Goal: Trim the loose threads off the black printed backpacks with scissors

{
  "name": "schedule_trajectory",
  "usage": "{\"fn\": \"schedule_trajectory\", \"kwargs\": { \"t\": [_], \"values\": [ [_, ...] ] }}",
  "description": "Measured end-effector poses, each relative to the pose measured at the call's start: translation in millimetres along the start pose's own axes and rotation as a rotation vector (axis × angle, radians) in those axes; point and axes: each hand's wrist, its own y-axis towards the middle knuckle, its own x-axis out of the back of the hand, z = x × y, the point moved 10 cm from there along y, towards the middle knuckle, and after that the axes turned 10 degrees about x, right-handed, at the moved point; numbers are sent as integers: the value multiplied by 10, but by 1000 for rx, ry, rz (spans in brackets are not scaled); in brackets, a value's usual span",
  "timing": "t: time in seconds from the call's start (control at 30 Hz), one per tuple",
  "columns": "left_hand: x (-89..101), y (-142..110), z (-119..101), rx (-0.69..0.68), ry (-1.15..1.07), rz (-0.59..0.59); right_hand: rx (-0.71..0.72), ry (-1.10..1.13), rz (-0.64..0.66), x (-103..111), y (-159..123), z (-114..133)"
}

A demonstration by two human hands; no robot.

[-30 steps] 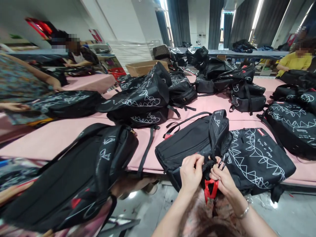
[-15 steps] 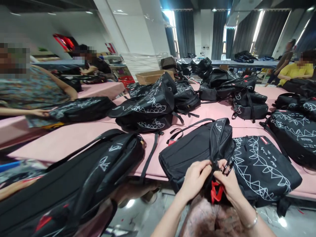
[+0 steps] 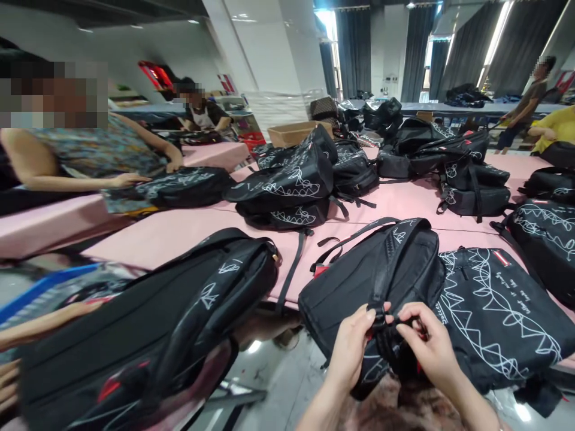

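Observation:
In front of me a black backpack (image 3: 335,287) lies with its back panel up at the table edge. Its padded shoulder strap (image 3: 390,263) runs down to a black buckle (image 3: 381,313). My left hand (image 3: 353,341) is closed on the strap at this buckle, thumb on top. Beside it, my right hand (image 3: 426,338) pinches black webbing just right of the buckle. A small dark object sits against the right hand's fingers; its kind is unclear. Red material under the hands is mostly hidden. To the right lies a black backpack with white scribbles (image 3: 498,311).
Several black backpacks (image 3: 291,182) are piled on the pink table (image 3: 197,239). At left, another person's hands hold a large black backpack (image 3: 148,317) above a blue basket (image 3: 49,290). A co-worker (image 3: 135,149) handles a bag across the table. A cardboard box (image 3: 296,133) stands farther back.
The view has swung left. The strap and buckle now lie more open between my hands, and the red piece that hung below them is mostly hidden. My right hand has moved slightly off the buckle.

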Motion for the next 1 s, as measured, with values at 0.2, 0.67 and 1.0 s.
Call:
{"fn": "schedule_trajectory", "kwargs": {
  "t": [0.2,0.67,1.0],
  "values": [
    [0,-70,12,-49,14,0,17,-125,-11,279,38,19],
    [-106,-155,-85,-214,280,43,343,-416,183,297,1,540],
    [-146,-166,-116,-218,353,47,480,-608,291,191,70,723]
  ]
}}
